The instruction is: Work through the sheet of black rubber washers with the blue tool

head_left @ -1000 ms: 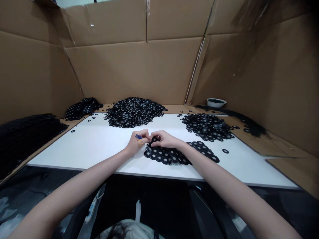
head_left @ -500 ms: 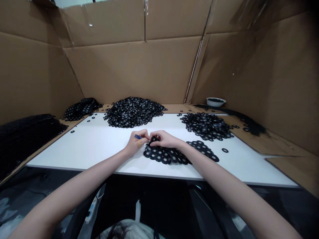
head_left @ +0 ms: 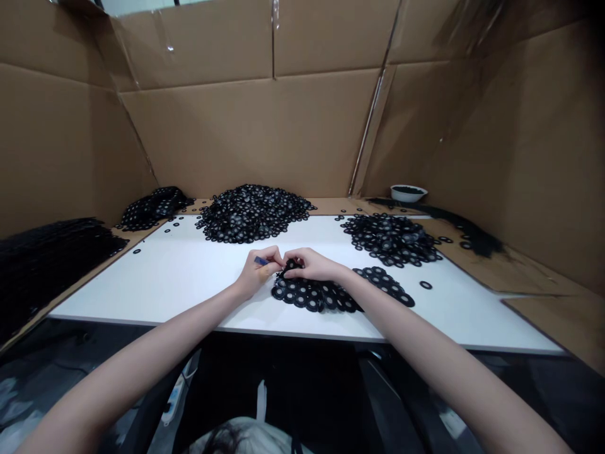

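Note:
My left hand point(head_left: 254, 275) is closed round a slim blue tool point(head_left: 260, 260); its far end is hidden by my fingers, so I cannot tell its exact kind. My right hand point(head_left: 316, 265) pinches the upper left corner of a sheet of joined black rings point(head_left: 302, 296), raising that corner a little. The fingertips of both hands meet at this corner. The rest of the sheet lies on the white board, partly under my right wrist and forearm. Pale discs show in the rings' centres.
Behind my hands a large heap of black rings point(head_left: 250, 211) rests on the white board point(head_left: 189, 271). A smaller heap point(head_left: 390, 238) lies at right, near a white bowl point(head_left: 408, 194) and dark strands point(head_left: 466, 227). Dark bundles point(head_left: 51, 258) lie left. Cardboard walls point(head_left: 246, 132) surround the board.

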Demonstrator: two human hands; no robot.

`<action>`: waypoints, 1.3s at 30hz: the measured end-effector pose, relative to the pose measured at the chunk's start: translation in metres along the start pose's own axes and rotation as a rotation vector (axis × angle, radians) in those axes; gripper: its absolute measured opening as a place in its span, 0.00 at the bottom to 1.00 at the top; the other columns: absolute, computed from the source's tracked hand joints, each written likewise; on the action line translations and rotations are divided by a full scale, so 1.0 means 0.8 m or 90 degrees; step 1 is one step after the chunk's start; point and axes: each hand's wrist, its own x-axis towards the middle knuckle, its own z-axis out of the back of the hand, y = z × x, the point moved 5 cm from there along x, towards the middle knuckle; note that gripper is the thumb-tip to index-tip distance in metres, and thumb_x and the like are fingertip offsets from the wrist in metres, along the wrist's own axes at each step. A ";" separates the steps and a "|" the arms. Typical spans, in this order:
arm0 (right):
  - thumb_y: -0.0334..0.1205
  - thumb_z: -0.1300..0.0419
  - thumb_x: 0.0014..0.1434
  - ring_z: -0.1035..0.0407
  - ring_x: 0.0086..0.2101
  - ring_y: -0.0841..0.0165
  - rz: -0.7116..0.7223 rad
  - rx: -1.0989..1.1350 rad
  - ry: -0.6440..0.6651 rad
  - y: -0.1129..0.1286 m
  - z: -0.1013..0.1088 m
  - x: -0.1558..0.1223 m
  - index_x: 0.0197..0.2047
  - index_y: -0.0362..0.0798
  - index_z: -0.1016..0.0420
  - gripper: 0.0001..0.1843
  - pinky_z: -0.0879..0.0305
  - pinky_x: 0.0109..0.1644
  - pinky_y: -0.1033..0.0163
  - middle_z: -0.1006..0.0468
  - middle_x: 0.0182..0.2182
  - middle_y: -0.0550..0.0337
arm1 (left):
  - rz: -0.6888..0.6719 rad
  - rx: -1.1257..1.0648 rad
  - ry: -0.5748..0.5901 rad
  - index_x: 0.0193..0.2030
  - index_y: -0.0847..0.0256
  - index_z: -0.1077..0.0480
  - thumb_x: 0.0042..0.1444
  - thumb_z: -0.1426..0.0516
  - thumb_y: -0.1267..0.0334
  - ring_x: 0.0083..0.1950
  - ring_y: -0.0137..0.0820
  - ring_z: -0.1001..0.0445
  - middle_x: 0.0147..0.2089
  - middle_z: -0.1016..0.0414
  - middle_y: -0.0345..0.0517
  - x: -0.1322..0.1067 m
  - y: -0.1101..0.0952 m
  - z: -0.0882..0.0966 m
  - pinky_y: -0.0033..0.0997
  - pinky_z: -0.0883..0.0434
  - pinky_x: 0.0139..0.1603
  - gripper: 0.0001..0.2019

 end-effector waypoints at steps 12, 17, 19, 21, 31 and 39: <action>0.44 0.40 0.53 0.38 0.30 0.69 -0.009 -0.017 -0.001 0.000 0.000 0.000 0.32 0.45 0.30 0.10 0.44 0.35 0.66 0.31 0.27 0.62 | 0.014 -0.004 0.002 0.22 0.65 0.33 0.46 0.46 0.69 0.29 0.27 0.38 0.23 0.35 0.39 0.000 -0.004 -0.001 0.28 0.42 0.32 0.04; 0.44 0.40 0.53 0.38 0.31 0.68 -0.010 -0.020 0.002 -0.002 -0.001 0.001 0.33 0.45 0.30 0.10 0.43 0.36 0.65 0.30 0.28 0.61 | 0.008 -0.006 0.009 0.23 0.65 0.33 0.46 0.46 0.69 0.29 0.28 0.38 0.24 0.35 0.39 0.000 -0.002 -0.002 0.27 0.42 0.33 0.04; 0.45 0.40 0.53 0.37 0.31 0.68 -0.010 -0.024 0.001 -0.003 -0.001 0.001 0.33 0.45 0.29 0.11 0.43 0.36 0.65 0.29 0.29 0.61 | 0.005 -0.007 0.010 0.23 0.65 0.33 0.46 0.46 0.69 0.29 0.28 0.38 0.24 0.35 0.39 0.000 -0.001 -0.001 0.27 0.42 0.33 0.04; 0.45 0.40 0.53 0.37 0.31 0.68 -0.008 -0.028 -0.001 -0.003 -0.001 0.001 0.33 0.45 0.29 0.11 0.42 0.36 0.65 0.29 0.29 0.61 | 0.005 -0.008 0.010 0.23 0.65 0.33 0.46 0.46 0.69 0.29 0.27 0.38 0.24 0.35 0.39 0.000 -0.001 -0.001 0.27 0.42 0.32 0.04; 0.45 0.40 0.53 0.36 0.32 0.67 -0.013 -0.023 0.000 -0.002 -0.001 0.000 0.33 0.45 0.29 0.11 0.42 0.37 0.64 0.28 0.30 0.61 | -0.004 -0.010 0.028 0.24 0.64 0.33 0.46 0.47 0.68 0.30 0.28 0.38 0.24 0.35 0.39 0.000 -0.001 -0.003 0.27 0.42 0.33 0.04; 0.45 0.41 0.53 0.36 0.32 0.67 -0.019 -0.023 0.000 -0.003 -0.001 -0.001 0.33 0.45 0.30 0.11 0.42 0.37 0.64 0.28 0.30 0.61 | -0.009 -0.010 0.038 0.25 0.64 0.33 0.47 0.47 0.68 0.30 0.27 0.37 0.25 0.34 0.39 0.001 0.002 -0.003 0.27 0.41 0.33 0.04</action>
